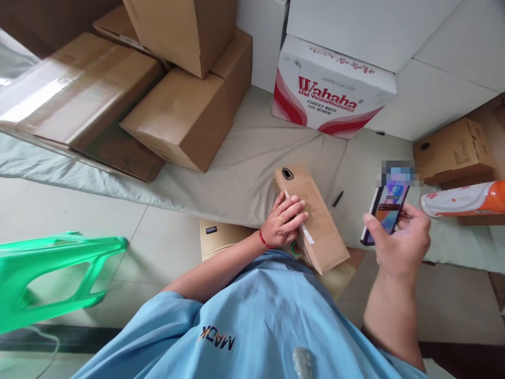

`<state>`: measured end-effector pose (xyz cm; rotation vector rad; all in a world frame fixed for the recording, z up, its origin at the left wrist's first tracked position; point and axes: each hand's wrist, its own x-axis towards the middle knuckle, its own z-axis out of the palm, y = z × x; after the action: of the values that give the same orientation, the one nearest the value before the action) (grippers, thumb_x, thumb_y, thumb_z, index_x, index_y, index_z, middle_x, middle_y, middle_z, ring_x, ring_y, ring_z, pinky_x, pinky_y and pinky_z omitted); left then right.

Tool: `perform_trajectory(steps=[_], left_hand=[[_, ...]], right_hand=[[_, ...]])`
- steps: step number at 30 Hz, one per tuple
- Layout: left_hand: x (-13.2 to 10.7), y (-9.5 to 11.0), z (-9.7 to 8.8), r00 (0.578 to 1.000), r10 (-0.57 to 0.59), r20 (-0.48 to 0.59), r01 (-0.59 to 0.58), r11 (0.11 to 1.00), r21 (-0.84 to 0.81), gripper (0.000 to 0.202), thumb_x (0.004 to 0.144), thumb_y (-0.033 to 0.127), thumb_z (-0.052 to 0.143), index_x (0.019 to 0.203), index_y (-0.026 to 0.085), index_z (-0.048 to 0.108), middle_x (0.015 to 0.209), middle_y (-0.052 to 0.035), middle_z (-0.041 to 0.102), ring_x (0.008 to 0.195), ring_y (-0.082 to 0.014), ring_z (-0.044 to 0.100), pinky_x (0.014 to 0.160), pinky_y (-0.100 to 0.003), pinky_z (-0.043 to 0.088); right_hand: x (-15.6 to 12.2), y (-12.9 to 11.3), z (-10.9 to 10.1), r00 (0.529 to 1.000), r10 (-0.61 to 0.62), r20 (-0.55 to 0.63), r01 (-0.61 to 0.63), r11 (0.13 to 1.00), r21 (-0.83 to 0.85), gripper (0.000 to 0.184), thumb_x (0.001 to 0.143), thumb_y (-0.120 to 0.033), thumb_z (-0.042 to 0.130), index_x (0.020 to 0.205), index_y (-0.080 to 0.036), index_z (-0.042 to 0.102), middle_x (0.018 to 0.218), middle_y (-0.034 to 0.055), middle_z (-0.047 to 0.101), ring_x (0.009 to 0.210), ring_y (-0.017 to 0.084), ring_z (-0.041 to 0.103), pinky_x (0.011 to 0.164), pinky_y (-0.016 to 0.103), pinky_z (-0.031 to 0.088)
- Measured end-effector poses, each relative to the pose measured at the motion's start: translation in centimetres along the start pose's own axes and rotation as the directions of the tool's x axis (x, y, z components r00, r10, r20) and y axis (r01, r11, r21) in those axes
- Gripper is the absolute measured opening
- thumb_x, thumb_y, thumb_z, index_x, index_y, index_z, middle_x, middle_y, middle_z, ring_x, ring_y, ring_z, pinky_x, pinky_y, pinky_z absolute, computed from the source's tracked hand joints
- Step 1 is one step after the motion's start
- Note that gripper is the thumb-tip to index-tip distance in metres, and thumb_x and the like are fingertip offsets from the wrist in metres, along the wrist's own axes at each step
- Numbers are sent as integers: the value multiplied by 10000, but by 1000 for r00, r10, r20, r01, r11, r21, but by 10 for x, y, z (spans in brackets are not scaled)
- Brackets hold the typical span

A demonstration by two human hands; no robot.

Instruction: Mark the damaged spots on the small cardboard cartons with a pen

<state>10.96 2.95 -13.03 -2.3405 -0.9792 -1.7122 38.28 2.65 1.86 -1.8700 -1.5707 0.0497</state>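
My left hand (pixel 284 221), with a red string bracelet and a ring, grips a long flat cardboard box (pixel 321 218) by its left side. Its fingers reach over the top face, and a white label strip shows beside them. The box has a dark-rimmed oval hole at the far end and slants from the covered surface toward my lap. On the right, my right hand (pixel 400 239) holds up a smartphone (pixel 389 210), thumb along its left edge. The lit screen faces me, and its upper part is pixelated. Between box and phone lies a black pen (pixel 337 199).
Brown cartons (pixel 177 113) are stacked at the back left. A Wahaha water carton (pixel 331 95) stands against white boxes (pixel 355 26). To the right are a cardboard box (pixel 453 152) and an orange-and-white bottle-like container (pixel 461 199). A green plastic stool (pixel 90 252) stands at left.
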Motion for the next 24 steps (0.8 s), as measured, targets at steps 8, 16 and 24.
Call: perform_trajectory(steps=[8, 16, 24], left_hand=[[3, 1, -1, 1000, 6, 6, -6, 1000, 5, 478, 1118, 336, 391, 1530, 217, 600, 1490, -141, 718, 1641, -286, 463, 1390, -608, 347], [3, 0, -2, 1000, 3, 12, -3, 999, -43, 564, 1094, 304, 434, 1647, 197, 473, 1522, -170, 697, 1677, -287, 398, 1406, -601, 293], [4, 1, -3, 999, -6, 42, 8, 999, -35, 634, 1057, 271, 450, 1688, 227, 414, 1553, -159, 678, 1674, -287, 405, 1412, -596, 270]], right_hand=[[18, 94, 0, 853, 519, 59, -445, 782, -437, 971, 589, -542, 868, 1379, -44, 604, 1394, 334, 562, 1245, 510, 626, 1117, 646, 528], [26, 99, 22, 802, 569, 181, -404, 740, -538, 1025, 668, -624, 814, 1431, 26, 598, 1444, 407, 543, 1398, 556, 539, 1196, 641, 461], [-25, 11, -5, 875, 85, 476, -139, 987, 79, 1081, 902, -796, 643, 1725, -195, 283, 1646, 261, 500, 1525, 415, 524, 1215, 631, 481]])
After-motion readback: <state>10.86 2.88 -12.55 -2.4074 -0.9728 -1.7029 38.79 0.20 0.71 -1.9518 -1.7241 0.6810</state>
